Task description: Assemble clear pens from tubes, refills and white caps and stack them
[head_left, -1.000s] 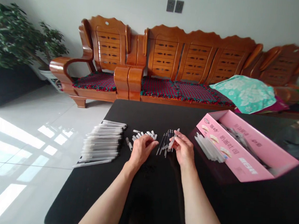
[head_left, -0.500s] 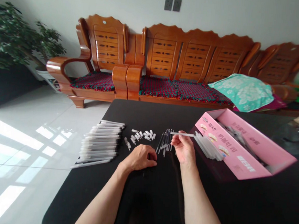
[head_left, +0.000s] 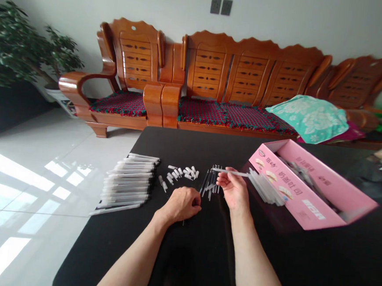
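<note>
My right hand [head_left: 235, 191] is pinched round a slim white pen barrel [head_left: 239, 173], which lies level with its thin tip pointing left. Beneath that tip rests a small heap of dark pen refills [head_left: 212, 180] on the black table. My left hand [head_left: 182, 204] is curled, its thumb and fingers nearly meeting; a thin sliver shows just below the palm, and what it grips is hidden. Above this hand are scattered several white pen caps [head_left: 175, 173]. Farther left lies a row of assembled white pens [head_left: 128, 180] with dark ends.
Loose pen barrels [head_left: 266, 188] are stacked beside a pink cardboard box [head_left: 300, 200], which holds more pale pieces. The black table [head_left: 181, 261] ends at the left over a tiled floor. Behind it stands a wooden sofa [head_left: 210, 69] with a turquoise cushion [head_left: 312, 117].
The barrel in my right hand has shifted slightly left, its tip reaching farther over the refills. My left hand has moved down very slightly, and a thin sliver now shows under it.
</note>
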Demonstrator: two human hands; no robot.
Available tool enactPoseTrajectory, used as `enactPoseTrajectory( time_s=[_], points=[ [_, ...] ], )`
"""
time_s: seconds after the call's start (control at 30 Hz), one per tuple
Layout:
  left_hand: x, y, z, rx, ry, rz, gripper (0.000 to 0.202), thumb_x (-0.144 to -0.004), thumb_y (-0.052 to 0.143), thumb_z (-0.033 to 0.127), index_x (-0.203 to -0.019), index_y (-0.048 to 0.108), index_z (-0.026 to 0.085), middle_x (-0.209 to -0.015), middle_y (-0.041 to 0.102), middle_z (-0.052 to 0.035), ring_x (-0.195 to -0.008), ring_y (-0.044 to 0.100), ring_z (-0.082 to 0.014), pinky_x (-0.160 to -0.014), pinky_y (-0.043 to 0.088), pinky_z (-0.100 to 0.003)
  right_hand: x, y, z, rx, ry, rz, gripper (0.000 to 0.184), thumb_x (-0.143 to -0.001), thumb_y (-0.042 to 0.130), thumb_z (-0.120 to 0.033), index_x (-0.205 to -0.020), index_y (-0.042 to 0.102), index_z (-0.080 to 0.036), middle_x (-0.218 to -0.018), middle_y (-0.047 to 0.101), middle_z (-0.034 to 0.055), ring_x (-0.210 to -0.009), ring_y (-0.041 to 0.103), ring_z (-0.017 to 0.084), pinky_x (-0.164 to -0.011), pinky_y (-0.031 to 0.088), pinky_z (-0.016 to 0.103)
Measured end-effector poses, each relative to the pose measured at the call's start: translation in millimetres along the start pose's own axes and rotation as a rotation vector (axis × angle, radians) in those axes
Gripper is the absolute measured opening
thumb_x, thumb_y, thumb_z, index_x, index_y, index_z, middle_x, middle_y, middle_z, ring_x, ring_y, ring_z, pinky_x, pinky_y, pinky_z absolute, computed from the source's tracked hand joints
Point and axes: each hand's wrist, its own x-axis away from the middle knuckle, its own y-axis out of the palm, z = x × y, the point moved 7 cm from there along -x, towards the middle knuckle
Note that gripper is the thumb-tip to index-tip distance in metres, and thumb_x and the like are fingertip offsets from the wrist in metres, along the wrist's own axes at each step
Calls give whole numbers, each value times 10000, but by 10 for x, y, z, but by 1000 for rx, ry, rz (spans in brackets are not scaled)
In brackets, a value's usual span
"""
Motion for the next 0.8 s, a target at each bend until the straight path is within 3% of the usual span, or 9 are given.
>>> enactPoseTrajectory(
  time_s=[0.2, 0.37, 0.43, 0.53, 0.7, 0.8],
  points=[
    [-49, -147, -202, 489, -145, 224, 161, -794, 652, 310, -776, 699, 157, -630, 651, -11, -565, 571, -123, -545, 396, -219, 12, 64, 37, 30, 48, -31, 304, -726, 678, -127, -1029, 698, -131, -872, 776, 111, -768, 748, 212, -676, 618, 304],
    [-82, -112, -351, 1011, -196, 291, 326, -706, 779, 404, -838, 704, 115, -596, 613, -6, -517, 544, -104, -478, 405, -196, 11, 118, 31, -14, 80, -39, 274, -791, 667, -285, -1011, 725, -132, -896, 776, 136, -803, 748, 244, -694, 620, 357],
    [-76, -112, -350, 1101, -187, 297, 352, -697, 798, 402, -877, 732, 107, -644, 636, -21, -548, 564, -103, -494, 427, -194, 12, 117, 33, -15, 92, -27, 273, -812, 676, -343, -984, 730, -138, -881, 776, 130, -793, 747, 239, -685, 620, 352],
    [-67, -93, -329, 1198, -179, 262, 348, -728, 787, 404, -908, 750, 109, -725, 670, -45, -590, 595, -103, -519, 454, -191, 20, 85, 25, 8, 72, 11, 255, -784, 734, -293, -992, 723, -145, -864, 775, 109, -766, 744, 212, -673, 618, 314],
    [-78, -24, -323, 1355, -180, 201, 351, -754, 780, 404, -920, 721, 101, -756, 695, -59, -604, 628, -108, -547, 486, -199, 27, 12, 42, -19, 64, 77, 561, -723, 771, -146, -1254, 610, -228, -862, 777, 46, -750, 744, 171, -692, 619, 289],
    [-88, 10, -311, 1417, -187, 183, 362, -752, 787, 400, -924, 689, 97, -773, 712, -75, -612, 645, -117, -585, 514, -215, 10, -34, 57, -54, 60, 110, 541, -704, 782, -134, -1215, 628, -225, -857, 779, 47, -768, 748, 172, -723, 619, 292]
  ],
)
